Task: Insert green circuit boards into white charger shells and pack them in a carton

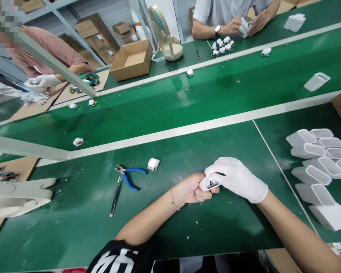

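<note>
Left hand (191, 189): bare, bracelet at the wrist, fingers clamped round a small white part (208, 184) with dark markings.
Right hand (237, 178): in a white glove, fingers closed over the top of the same small white part, a thin dark sliver showing at the fingertips; what it is cannot be told.
Small white part: held between both hands, just above the green counter (187, 227), near its middle.
Pliers (130, 176): blue handles, lying flat on the counter, left of the hands and apart from them.
Tweezers (115, 197): metal, lying just beside the pliers, touching or nearly touching at the tips.
Loose white piece (153, 163): on the counter between the pliers and the hands.
White housings (318, 167): hollow shells stacked on their sides at the right of the counter, well apart from the hands.
Conveyor belt (187, 98): green, beyond the counter, with scattered small parts on it.
Other people: one opposite at top right, hands on a white part; one at far left in white gloves.
Cardboard box (132, 60): open, across the belt.
</note>
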`<state>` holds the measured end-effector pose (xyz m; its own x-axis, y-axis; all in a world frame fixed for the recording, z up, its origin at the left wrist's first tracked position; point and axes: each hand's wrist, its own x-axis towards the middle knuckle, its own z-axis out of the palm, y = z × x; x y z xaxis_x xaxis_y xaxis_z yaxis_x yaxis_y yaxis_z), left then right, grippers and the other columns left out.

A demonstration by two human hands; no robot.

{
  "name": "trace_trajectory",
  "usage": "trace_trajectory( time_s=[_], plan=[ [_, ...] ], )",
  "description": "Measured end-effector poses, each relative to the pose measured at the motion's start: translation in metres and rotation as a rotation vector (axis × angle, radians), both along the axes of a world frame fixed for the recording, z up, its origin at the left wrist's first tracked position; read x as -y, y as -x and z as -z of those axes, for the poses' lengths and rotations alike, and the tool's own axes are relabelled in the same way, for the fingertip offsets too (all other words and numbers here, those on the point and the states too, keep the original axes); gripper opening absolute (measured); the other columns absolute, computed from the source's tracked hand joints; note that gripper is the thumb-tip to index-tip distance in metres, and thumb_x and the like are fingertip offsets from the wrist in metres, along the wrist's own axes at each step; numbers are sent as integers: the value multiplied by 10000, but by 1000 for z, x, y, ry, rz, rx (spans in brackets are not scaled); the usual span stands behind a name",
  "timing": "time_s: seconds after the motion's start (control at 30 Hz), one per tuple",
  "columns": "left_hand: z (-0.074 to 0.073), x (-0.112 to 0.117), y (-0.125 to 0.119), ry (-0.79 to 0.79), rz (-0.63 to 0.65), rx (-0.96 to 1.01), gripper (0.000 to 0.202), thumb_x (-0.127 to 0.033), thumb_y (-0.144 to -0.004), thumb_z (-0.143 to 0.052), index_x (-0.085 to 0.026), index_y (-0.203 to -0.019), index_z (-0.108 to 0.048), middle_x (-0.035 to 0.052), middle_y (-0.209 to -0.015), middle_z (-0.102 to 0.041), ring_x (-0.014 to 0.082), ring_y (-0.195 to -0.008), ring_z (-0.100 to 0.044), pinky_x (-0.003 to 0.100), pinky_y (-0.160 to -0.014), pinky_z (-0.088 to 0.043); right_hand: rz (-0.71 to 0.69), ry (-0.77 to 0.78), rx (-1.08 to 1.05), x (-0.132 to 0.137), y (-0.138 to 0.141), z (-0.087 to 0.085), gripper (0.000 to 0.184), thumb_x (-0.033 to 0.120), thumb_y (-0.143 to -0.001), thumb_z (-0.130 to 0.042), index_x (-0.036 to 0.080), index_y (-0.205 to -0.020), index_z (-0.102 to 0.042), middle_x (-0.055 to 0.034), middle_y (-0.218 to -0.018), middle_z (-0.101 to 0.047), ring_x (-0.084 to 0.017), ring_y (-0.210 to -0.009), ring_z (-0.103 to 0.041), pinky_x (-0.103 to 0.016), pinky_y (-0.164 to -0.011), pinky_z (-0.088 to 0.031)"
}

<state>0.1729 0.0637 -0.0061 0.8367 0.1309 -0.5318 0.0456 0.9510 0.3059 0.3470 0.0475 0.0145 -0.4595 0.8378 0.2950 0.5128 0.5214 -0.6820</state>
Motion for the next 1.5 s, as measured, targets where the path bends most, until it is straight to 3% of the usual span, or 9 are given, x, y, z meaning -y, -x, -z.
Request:
trace_trajectory(
  time_s=[0.13,0.27,0.4,0.5,0.77,0.93,1.07,1.23,1.5],
  plan=[
    [0,2,-4,-6,29,21,188,-269,-837,-501,-95,-794,-557,-2,-649,-482,-6,-327,-225,160,-321,-25,66,335,-192,1,2,-9,241,341,-853,-585,196,-672,-651,9,-669,-640,-121,-603,-581,-242,-550,-438],
    [-2,1,-5,-31,-8,22,221,-315,-860,-515,-105,-801,-543,6,-639,-529,0,-314,-248,160,-313,-53,88,592,-352,1,-8,-21,151,300,-827,-558,212,-908,-651,-20,-868,-681,-162,-778,-639,-295,-697,-518],
    [-6,2,-5,-141,-159,-32,145,-297,-867,-538,-159,-832,-505,-14,-589,-536,12,-307,-250,148,-319,-77,91,795,-294,3,-11,-21,464,277,-791,-593,284,-1247,-509,-61,-1215,-587,-195,-949,-627,-320,-720,-534],
    [-9,5,-5,-241,-263,-112,211,-348,-838,-608,-166,-809,-506,-56,-518,-451,13,-320,-258,136,-328,-86,76,877,-244,6,0,-14,545,272,-793,-593,293,-1314,-436,-56,-1103,-627,-174,-812,-629,-287,-613,-506],
    [-7,8,-3,-302,-331,-237,365,-439,-715,-736,-151,-777,-520,-65,-522,-431,6,-345,-283,126,-329,-92,136,747,-388,9,22,3,251,170,-731,-578,225,-970,-524,5,-872,-585,-131,-716,-562,-262,-623,-472],
    [-10,5,-2,-260,-308,-91,331,-407,-739,-720,-146,-804,-527,-52,-537,-457,6,-335,-287,123,-326,-98,-98,1045,-672,-3,10,2,286,269,-763,-636,224,-1041,-587,-25,-1003,-628,-181,-936,-611,-302,-789,-500],
    [-10,0,0,-225,-318,-40,293,-351,-740,-715,-141,-816,-526,12,-645,-568,4,-341,-321,120,-326,-86,-105,1091,-920,-7,6,6,328,424,-814,-587,222,-1072,-607,-52,-1092,-622,-197,-1003,-610,-343,-874,-495],
    [-5,2,0,-256,-372,-41,260,-339,-759,-701,-130,-819,-558,-44,-549,-466,11,-337,-296,123,-329,-102,59,919,-661,5,17,4,377,319,-780,-626,236,-1144,-567,-45,-1056,-629,-207,-1002,-597,-376,-888,-479],
    [1,1,-2,-265,-385,-45,239,-321,-756,-701,-134,-793,-556,-33,-541,-474,19,-334,-295,130,-330,-104,175,700,-659,5,28,16,249,294,-765,-572,218,-1001,-597,-46,-1026,-642,-201,-963,-615,-362,-865,-494]
  ],
)
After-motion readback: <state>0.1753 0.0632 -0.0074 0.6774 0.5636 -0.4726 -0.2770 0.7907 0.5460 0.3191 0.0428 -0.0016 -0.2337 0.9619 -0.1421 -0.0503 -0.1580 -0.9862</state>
